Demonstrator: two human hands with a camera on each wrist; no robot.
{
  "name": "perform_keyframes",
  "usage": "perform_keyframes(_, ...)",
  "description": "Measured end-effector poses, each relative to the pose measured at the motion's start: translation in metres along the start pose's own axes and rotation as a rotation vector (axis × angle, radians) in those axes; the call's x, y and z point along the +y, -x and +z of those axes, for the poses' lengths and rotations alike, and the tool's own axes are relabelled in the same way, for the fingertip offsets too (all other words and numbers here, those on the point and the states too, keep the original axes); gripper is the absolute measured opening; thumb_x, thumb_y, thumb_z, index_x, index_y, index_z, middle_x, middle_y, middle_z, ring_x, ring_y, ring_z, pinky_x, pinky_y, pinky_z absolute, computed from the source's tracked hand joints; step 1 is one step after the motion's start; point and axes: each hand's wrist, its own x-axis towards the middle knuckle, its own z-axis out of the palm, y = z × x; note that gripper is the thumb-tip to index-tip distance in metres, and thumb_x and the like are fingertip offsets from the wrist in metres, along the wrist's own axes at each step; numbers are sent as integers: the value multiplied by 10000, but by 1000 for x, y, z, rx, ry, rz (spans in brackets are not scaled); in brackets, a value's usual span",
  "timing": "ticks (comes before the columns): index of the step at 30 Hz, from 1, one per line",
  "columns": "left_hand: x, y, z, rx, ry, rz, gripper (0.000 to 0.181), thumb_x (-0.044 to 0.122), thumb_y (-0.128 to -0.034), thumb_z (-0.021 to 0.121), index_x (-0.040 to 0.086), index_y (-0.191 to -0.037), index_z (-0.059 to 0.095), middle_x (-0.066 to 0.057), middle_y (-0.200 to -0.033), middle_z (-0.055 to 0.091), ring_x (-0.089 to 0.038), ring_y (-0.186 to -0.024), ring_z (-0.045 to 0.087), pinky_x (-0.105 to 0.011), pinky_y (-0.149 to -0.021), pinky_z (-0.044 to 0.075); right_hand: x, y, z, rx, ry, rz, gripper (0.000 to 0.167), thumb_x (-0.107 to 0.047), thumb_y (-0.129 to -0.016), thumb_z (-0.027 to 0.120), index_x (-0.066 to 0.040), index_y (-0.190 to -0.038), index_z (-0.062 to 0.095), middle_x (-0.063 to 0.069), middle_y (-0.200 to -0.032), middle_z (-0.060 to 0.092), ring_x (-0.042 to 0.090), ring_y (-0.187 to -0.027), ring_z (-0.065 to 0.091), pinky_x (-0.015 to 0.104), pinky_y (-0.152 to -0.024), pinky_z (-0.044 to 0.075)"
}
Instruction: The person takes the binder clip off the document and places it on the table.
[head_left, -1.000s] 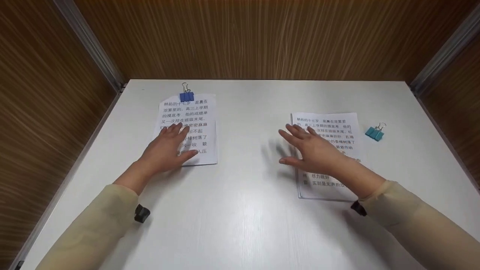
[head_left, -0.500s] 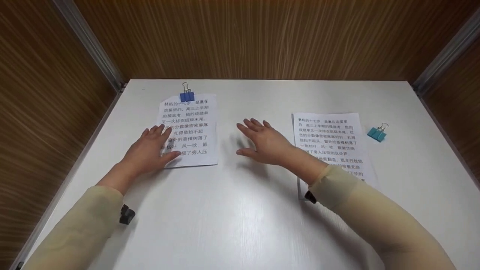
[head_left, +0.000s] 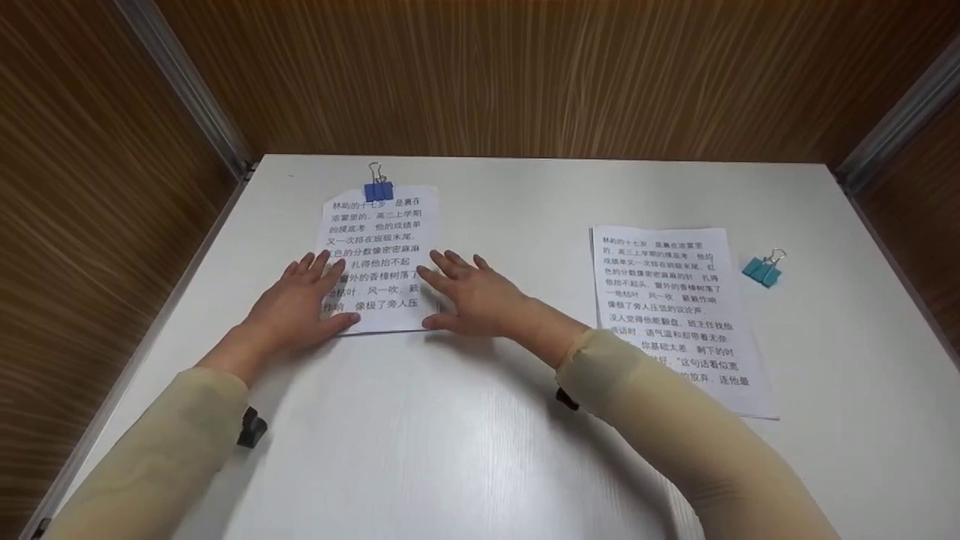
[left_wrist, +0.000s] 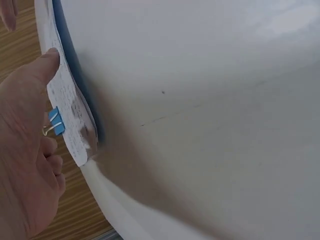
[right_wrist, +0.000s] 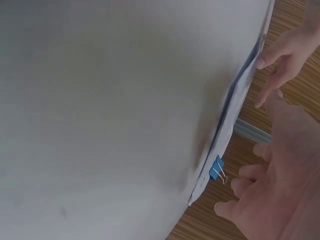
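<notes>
A paper stack (head_left: 379, 259) lies at the left of the table, a blue binder clip (head_left: 379, 190) on its top edge. My left hand (head_left: 289, 307) is spread at its left edge, fingertips over the paper. At its right edge is my right hand (head_left: 484, 300), fingers spread, holding nothing. Whether the fingertips touch the paper is unclear. The left wrist view shows the left hand (left_wrist: 27, 140) beside the stack (left_wrist: 72, 110) and clip (left_wrist: 56, 121); in the right wrist view the right hand (right_wrist: 280, 175) is near the clip (right_wrist: 216, 168).
A second printed paper stack (head_left: 667, 300) lies at the right, its sheets slightly fanned at the bottom. A teal binder clip (head_left: 762, 271) rests on the white table (head_left: 420, 465) to the right of it. Wood-grain panels (head_left: 510, 75) stand behind and at both sides.
My right hand has moved left from the right stack to the right edge of the left stack. The left hand has shifted slightly left toward that stack's left edge.
</notes>
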Motion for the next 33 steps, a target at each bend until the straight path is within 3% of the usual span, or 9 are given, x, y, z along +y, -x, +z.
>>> perform_keyframes(8, -2, -4, 2, -95, 13, -3, 846, 563, -1047, 565, 30, -1655, 317, -278, -1717, 180, -499, -1590, 103, -624, -1277, 125, -3, -9, 10, -180, 39, 41, 830, -690, -1044, 464, -234, -1703, 248, 37, -1774, 131, 313, -1634, 54, 595, -1291, 101)
perform_keyframes(19, -2, -8, 3, -132, 26, -4, 858, 569, -1053, 546, 23, -1662, 288, -289, -1715, 172, -555, -1558, 157, -692, -1232, 206, -1, -12, 13, -190, 32, 51, 785, -647, -1069, 457, -223, -1700, 258, 46, -1768, 150, 304, -1632, 82, 596, -1292, 93)
perform_keyframes(33, 24, -7, 8, -121, -33, 43, 851, 556, -1048, 556, -11, -1640, 328, -331, -1680, 235, -588, -1522, 235, -697, -1201, 283, 4, 7, 8, -165, 69, 31, 737, -593, -1067, 527, -172, -1657, 393, 108, -1732, 276, 349, -1610, 193, 634, -1273, 153)
